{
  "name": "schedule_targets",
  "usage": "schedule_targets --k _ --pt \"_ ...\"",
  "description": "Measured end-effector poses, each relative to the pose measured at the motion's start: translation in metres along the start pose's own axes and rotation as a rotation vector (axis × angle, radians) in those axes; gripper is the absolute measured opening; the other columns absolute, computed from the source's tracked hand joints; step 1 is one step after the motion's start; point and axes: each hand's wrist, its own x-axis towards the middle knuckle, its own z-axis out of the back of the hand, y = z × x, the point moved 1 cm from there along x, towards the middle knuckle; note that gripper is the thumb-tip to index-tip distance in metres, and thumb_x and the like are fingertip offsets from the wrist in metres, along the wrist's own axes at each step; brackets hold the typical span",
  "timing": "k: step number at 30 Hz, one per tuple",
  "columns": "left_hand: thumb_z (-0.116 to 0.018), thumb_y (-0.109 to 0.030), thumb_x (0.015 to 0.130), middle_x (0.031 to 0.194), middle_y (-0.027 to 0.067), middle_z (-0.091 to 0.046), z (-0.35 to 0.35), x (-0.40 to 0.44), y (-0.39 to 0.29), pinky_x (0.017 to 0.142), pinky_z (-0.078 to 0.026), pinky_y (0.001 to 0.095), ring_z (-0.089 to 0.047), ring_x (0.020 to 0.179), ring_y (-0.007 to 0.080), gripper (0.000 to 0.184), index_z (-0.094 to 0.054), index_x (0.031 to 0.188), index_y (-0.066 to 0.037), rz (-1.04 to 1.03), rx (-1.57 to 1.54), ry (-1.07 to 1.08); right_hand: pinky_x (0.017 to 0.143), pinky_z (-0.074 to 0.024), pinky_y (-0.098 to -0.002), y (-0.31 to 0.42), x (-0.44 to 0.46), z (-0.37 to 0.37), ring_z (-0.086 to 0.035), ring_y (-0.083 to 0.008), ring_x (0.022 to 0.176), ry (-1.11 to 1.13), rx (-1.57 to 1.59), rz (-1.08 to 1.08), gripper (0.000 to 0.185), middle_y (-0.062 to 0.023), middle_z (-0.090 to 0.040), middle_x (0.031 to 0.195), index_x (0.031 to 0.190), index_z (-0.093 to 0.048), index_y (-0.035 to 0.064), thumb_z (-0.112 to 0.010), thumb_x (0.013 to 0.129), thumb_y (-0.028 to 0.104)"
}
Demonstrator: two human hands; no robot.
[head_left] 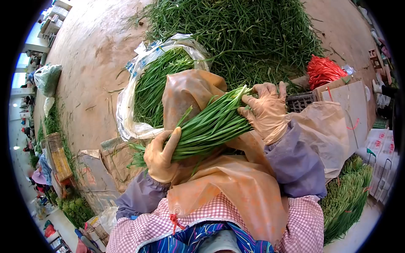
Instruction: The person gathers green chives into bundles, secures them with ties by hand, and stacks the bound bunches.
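A bundle of long green stalks [211,124] lies across my lap, its pale ends at the upper right and its leafy tips at the lower left. My left hand [162,156], in a tan glove, is wrapped round the leafy end with the thumb on top. At the pale ends is my right hand [266,110], gloved too, its thumb and fingers bent against the stalks. Beneath the bundle is a tan plastic apron [228,177]. Just beyond my knee, an open clear plastic bag [126,111] holds more green stalks [158,80].
A large heap of loose greens [236,33] covers the floor ahead. Red ties [324,71] lie at the right, by a dark crate [301,101] and cardboard [350,101]. Bundled greens [348,198] stand at my lower right. A filled bag [47,79] sits far left.
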Motion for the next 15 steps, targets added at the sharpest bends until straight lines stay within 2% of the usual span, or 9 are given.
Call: schedule_targets --k 1,2,5,6,9,10,12,13,15 --pt "-0.063 0.008 0.059 0.107 0.0136 -0.062 0.001 0.002 -0.001 0.077 -0.051 0.0394 -0.063 0.090 0.0331 0.076 -0.057 0.132 -0.011 -0.017 0.003 -0.025 0.107 -0.0214 -0.0566 0.004 0.000 -0.003 -0.049 -0.0281 0.111 0.027 -0.031 -0.025 0.035 -0.0069 -0.058 0.110 0.108 -0.070 0.0219 -0.069 0.080 0.043" --pt "-0.063 0.009 0.059 0.106 0.0133 -0.063 0.001 0.004 -0.002 0.076 -0.051 0.0393 -0.064 0.090 0.0328 0.075 -0.058 0.131 -0.011 -0.033 0.007 -0.049 0.105 -0.0245 -0.0524 0.006 0.000 -0.009 -0.051 -0.0272 0.106 0.067 -0.044 -0.056 0.033 -0.0070 -0.060 0.104 0.105 -0.072 0.0201 -0.069 0.080 0.042" --pt "-0.062 0.009 0.059 0.106 0.0130 -0.063 0.002 0.007 0.000 0.076 -0.051 0.0389 -0.064 0.090 0.0326 0.074 -0.059 0.130 -0.011 -0.025 0.012 -0.016 0.104 -0.0266 -0.0483 -0.004 -0.005 -0.038 -0.054 -0.0265 0.100 0.014 0.196 0.006 0.032 -0.0075 -0.061 0.098 0.102 -0.072 0.0163 -0.071 0.079 0.039" --pt "-0.063 0.009 0.059 0.106 0.0136 -0.063 0.003 0.007 0.001 0.076 -0.051 0.0387 -0.064 0.090 0.0327 0.073 -0.059 0.130 -0.010 -0.034 0.003 -0.014 0.100 -0.0326 -0.0459 0.001 -0.002 -0.026 -0.055 -0.0275 0.099 -0.108 0.274 0.081 0.025 -0.0073 -0.062 0.094 0.098 -0.070 0.0115 -0.074 0.079 0.027" --pt "-0.065 0.007 0.060 0.105 0.0137 -0.064 0.007 0.006 0.004 0.075 -0.051 0.0378 -0.065 0.089 0.0318 0.068 -0.061 0.126 -0.008 -0.062 -0.008 -0.060 0.088 -0.0430 -0.0433 -0.002 0.005 -0.025 -0.057 -0.0301 0.094 -0.317 0.569 0.148 0.019 -0.0067 -0.064 0.097 0.094 -0.068 0.0118 -0.074 0.076 0.013" --pt "-0.066 0.006 0.060 0.104 0.0128 -0.065 0.011 0.008 0.004 0.073 -0.051 0.0374 -0.065 0.087 0.0307 0.065 -0.063 0.124 -0.008 -0.074 -0.006 -0.117 0.073 -0.0490 -0.0398 0.000 0.007 -0.019 -0.060 -0.0318 0.081 -0.365 0.712 0.219 0.029 -0.0088 -0.064 0.095 0.097 -0.066 0.0076 -0.075 0.070 0.000" --pt "-0.067 0.005 0.060 0.100 0.0119 -0.067 0.017 0.014 0.000 0.071 -0.051 0.0363 -0.065 0.084 0.0291 0.059 -0.067 0.118 -0.007 -0.092 -0.016 -0.276 0.073 -0.0508 -0.0403 0.009 0.007 -0.010 -0.061 -0.0321 0.082 -0.522 0.550 0.209 0.023 -0.0107 -0.064 0.093 0.099 -0.065 0.0058 -0.073 0.077 0.003" --pt "-0.067 0.004 0.062 0.104 0.0132 -0.066 0.019 0.015 0.001 0.072 -0.052 0.0363 -0.066 0.085 0.0301 0.058 -0.066 0.118 -0.007 -0.082 0.000 -0.334 0.073 -0.0517 -0.0405 0.013 0.010 -0.004 -0.062 -0.0323 0.082 -0.600 0.469 0.208 0.021 -0.0116 -0.064 0.093 0.099 -0.064 0.0049 -0.072 0.080 0.005" --pt "-0.066 0.004 0.064 0.107 0.0133 -0.065 0.029 0.027 0.001 0.071 -0.051 0.0371 -0.065 0.085 0.0315 0.061 -0.064 0.124 -0.008 -0.030 0.033 -0.222 0.068 -0.0518 -0.0414 0.014 0.023 0.004 -0.062 -0.0321 0.076 -0.632 0.333 0.248 0.024 -0.0127 -0.063 0.089 0.099 -0.061 0.0039 -0.069 0.077 0.000"
